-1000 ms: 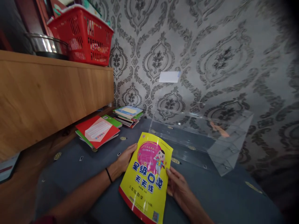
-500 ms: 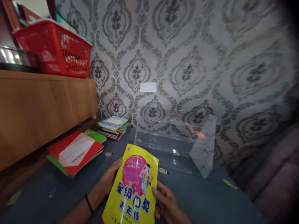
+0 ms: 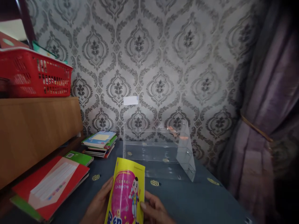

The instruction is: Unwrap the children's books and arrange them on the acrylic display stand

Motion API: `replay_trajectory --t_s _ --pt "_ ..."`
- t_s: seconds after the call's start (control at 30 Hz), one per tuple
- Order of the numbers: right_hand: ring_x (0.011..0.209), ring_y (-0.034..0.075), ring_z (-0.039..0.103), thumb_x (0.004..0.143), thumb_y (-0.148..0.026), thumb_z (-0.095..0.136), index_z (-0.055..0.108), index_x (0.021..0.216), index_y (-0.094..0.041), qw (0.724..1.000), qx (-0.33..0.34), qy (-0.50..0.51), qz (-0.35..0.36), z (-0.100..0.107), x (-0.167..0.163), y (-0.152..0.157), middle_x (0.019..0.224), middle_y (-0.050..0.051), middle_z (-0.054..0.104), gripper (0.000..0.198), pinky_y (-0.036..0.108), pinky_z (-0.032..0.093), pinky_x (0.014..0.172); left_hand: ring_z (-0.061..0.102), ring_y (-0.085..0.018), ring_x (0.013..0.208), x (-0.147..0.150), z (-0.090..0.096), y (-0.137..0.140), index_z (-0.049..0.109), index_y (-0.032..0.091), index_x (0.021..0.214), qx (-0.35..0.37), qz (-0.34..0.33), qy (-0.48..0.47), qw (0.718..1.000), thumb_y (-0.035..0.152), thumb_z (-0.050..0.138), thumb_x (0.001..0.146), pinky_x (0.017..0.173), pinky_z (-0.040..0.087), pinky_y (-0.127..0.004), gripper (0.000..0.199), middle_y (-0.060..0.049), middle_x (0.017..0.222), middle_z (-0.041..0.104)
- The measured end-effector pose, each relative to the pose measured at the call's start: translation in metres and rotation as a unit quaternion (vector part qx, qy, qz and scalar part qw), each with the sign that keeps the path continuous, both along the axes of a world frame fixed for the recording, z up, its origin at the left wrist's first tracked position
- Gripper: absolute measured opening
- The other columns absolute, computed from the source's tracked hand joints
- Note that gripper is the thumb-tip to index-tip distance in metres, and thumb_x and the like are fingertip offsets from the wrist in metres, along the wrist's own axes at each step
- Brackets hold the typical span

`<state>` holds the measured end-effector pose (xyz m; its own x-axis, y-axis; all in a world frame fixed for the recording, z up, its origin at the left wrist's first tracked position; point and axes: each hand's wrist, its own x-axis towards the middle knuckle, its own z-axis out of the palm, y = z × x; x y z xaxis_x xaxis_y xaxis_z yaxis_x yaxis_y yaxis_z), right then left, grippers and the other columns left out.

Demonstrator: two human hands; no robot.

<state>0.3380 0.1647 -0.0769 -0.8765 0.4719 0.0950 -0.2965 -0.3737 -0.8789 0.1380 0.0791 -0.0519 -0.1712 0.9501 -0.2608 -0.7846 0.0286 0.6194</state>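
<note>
A yellow workbook [image 3: 123, 193] with a pink circle and a cartoon child on its cover is held up at the bottom centre. My left hand [image 3: 102, 196] grips its left edge, with the fingers partly behind the cover. On the opposite edge, my right hand [image 3: 154, 207] is closed with the thumb on the front. The book's lower part is cut off by the frame. Beyond it, a clear acrylic rack [image 3: 151, 152] with stepped tiers stands on the dark blue tabletop [image 3: 177, 199], apart from both hands.
Left of the hands lie red and green books [image 3: 53, 183], with a stack of books [image 3: 99, 143] behind them. A wooden cabinet [image 3: 39, 130] bears a red plastic basket [image 3: 37, 73]. Patterned wallpaper [image 3: 161, 56] backs the table, and a tied curtain [image 3: 254, 149] hangs at right.
The camera view has turned to the right and tilted up, so the curtain shows more. The workbook sits lower in view and looks more curved. Both hands keep hold of it.
</note>
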Motion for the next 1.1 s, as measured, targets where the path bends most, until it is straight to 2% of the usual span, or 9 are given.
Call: replay_trajectory --t_s 0.13,0.3,0.43,0.57,0.63,0.73,0.87,0.97,1.1 --pt "0.076 0.019 0.075 0.082 -0.049 0.076 0.064 0.122 -0.017 0.997 0.056 -0.018 -0.053 0.036 0.001 0.011 0.091 0.010 0.078 0.052 0.019 0.055 0.054 0.074 -0.027 0.091 -0.006 0.024 0.008 0.071 0.020 0.104 0.042 0.007 0.045 0.998 0.032 0.089 0.069 0.087 0.058 -0.039 0.041 -0.007 0.104 0.076" --pt "0.079 0.018 0.075 0.082 -0.054 0.074 0.063 0.121 -0.018 0.986 0.151 -0.020 -0.065 0.062 0.004 0.025 0.097 0.010 0.077 0.053 0.020 0.055 0.057 0.071 -0.027 0.103 -0.019 0.037 0.012 0.070 0.022 0.113 0.059 0.032 0.143 0.987 0.036 0.088 0.071 0.087 0.057 -0.035 0.049 -0.008 0.120 0.072" --pt "0.083 0.017 0.074 0.085 -0.054 0.071 0.063 0.119 -0.019 0.979 0.192 -0.027 -0.066 0.057 0.003 0.025 0.100 0.010 0.077 0.049 0.019 0.053 0.060 0.069 -0.027 0.105 -0.035 0.039 0.008 0.072 0.023 0.113 0.060 0.002 0.224 0.973 0.047 0.087 0.069 0.087 0.055 -0.033 0.053 -0.009 0.119 0.073" --pt "0.078 0.017 0.073 0.083 -0.053 0.073 0.063 0.116 -0.019 0.976 0.208 -0.029 -0.059 0.055 0.003 0.021 0.094 0.008 0.076 0.049 0.018 0.050 0.054 0.070 -0.025 0.092 -0.063 0.050 0.000 0.076 0.021 0.108 0.085 -0.056 0.349 0.931 0.050 0.086 0.069 0.084 0.055 -0.033 0.049 -0.009 0.108 0.076" --pt "0.076 0.017 0.073 0.084 -0.053 0.072 0.063 0.115 -0.018 0.973 0.217 -0.043 -0.070 0.059 0.003 0.020 0.092 0.007 0.076 0.047 0.017 0.049 0.051 0.068 -0.021 0.080 -0.075 0.058 -0.002 0.077 0.020 0.105 0.097 -0.070 0.410 0.904 0.050 0.084 0.072 0.073 0.055 -0.029 0.044 -0.008 0.098 0.076" --pt "0.073 0.017 0.073 0.085 -0.054 0.070 0.064 0.114 -0.018 0.966 0.235 -0.063 -0.091 0.066 0.003 0.020 0.091 0.007 0.076 0.046 0.017 0.048 0.047 0.061 -0.016 0.065 -0.084 0.070 -0.005 0.078 0.018 0.101 0.104 -0.094 0.468 0.872 0.050 0.082 0.074 0.052 0.046 -0.020 0.042 -0.007 0.083 0.074" --pt "0.070 0.017 0.072 0.084 -0.056 0.069 0.064 0.115 -0.018 0.960 0.251 -0.071 -0.101 0.067 0.003 0.023 0.090 0.007 0.075 0.049 0.018 0.049 0.047 0.060 -0.017 0.063 -0.079 0.079 -0.008 0.079 0.019 0.100 0.106 -0.113 0.469 0.869 0.049 0.082 0.075 0.047 0.043 -0.020 0.039 -0.007 0.080 0.072" --pt "0.072 0.019 0.073 0.083 -0.057 0.071 0.065 0.116 -0.019 0.959 0.250 -0.068 -0.116 0.056 0.001 0.025 0.091 0.008 0.076 0.050 0.020 0.051 0.050 0.062 -0.017 0.064 -0.074 0.075 -0.008 0.080 0.018 0.098 0.118 -0.096 0.458 0.876 0.047 0.082 0.075 0.050 0.046 -0.021 0.037 -0.008 0.081 0.073" --pt "0.087 0.027 0.075 0.082 -0.059 0.071 0.066 0.119 -0.021 0.975 0.211 -0.010 -0.068 0.045 -0.005 0.030 0.093 0.008 0.076 0.053 0.037 0.059 0.077 0.063 -0.017 0.061 -0.073 0.067 -0.001 0.079 0.017 0.098 0.143 -0.100 0.427 0.887 0.048 0.082 0.075 0.047 0.044 -0.020 0.039 -0.009 0.080 0.073"
